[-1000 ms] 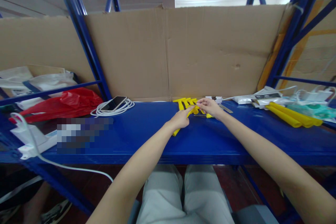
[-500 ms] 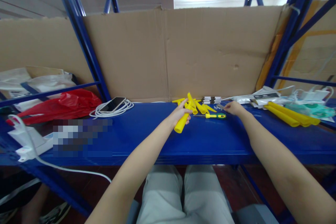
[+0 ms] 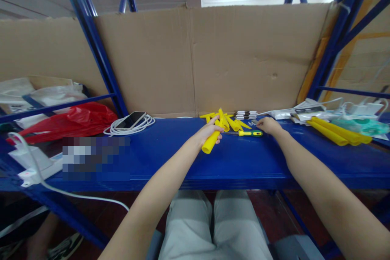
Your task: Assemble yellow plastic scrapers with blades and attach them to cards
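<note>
My left hand (image 3: 210,132) is wrapped around a yellow plastic tube (image 3: 209,143), its open end tilted down toward me. Beyond that hand lie several yellow plastic pieces (image 3: 233,124) in a loose heap. With fingertips pinched together, my right hand (image 3: 269,125) is at a little scatter of small metal parts (image 3: 251,123), perhaps screws; whatever is between the fingers is too small to make out. A screwdriver with a green and yellow handle (image 3: 251,133) lies between my hands, its shaft pointing left. Just behind the small parts sits a stack of white and dark packs (image 3: 246,115).
Yellow tubes (image 3: 338,132) lie at the right beside a green plastic bag (image 3: 361,126) and white chargers. On the left are a phone (image 3: 131,120) on a coiled white cable, a red bag (image 3: 76,120) and a power strip (image 3: 33,174). A cardboard panel (image 3: 146,65) closes the back.
My right hand has shifted very slightly at the small metal parts, its fingers drawn in a little. My left hand keeps the yellow tube in nearly the same place.
</note>
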A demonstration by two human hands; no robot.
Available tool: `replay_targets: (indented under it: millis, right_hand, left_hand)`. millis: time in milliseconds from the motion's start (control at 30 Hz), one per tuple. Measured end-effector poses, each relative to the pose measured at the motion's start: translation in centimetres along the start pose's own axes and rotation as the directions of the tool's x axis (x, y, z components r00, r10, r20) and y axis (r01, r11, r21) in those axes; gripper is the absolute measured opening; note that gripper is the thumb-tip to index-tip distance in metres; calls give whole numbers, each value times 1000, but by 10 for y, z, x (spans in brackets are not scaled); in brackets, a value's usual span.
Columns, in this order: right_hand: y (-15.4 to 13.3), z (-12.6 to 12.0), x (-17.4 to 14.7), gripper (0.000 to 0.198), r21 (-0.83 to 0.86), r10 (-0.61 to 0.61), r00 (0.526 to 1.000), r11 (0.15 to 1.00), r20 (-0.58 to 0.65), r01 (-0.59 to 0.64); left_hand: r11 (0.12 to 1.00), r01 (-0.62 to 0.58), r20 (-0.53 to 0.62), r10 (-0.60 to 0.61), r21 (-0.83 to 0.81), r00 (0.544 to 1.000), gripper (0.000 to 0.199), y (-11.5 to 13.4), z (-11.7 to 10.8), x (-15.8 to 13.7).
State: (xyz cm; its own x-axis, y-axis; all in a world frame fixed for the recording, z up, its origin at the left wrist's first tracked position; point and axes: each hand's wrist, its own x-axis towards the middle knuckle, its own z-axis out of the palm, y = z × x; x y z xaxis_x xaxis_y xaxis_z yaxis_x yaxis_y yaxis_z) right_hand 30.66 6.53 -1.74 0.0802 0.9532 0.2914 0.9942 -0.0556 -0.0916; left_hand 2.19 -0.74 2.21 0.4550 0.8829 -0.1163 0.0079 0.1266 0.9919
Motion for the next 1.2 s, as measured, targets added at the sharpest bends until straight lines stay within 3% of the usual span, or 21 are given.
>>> replay_targets:
  millis: [400,700,900,1200]
  right_hand:
    - [-3,-2,-1,23,-85,-88,996,992,9,89]
    - [-6,-4,0,20,-45,-192,981,980,16,193]
    - [-7,0,2,18,-55,-140,990,989,10,141]
    - [-10,1,1,18,-88,-41,994,995,103,50]
  left_hand:
    - [1000,10,48,-11,27,999,82,-1,0,-2]
    - [1000,2,86,-5,27,996,84,-4,-2,1]
    - [999,3,94,-6,38,996,84,-4,-2,1]
    - [998,24,73,-29,62,997,84,-1,3,-4]
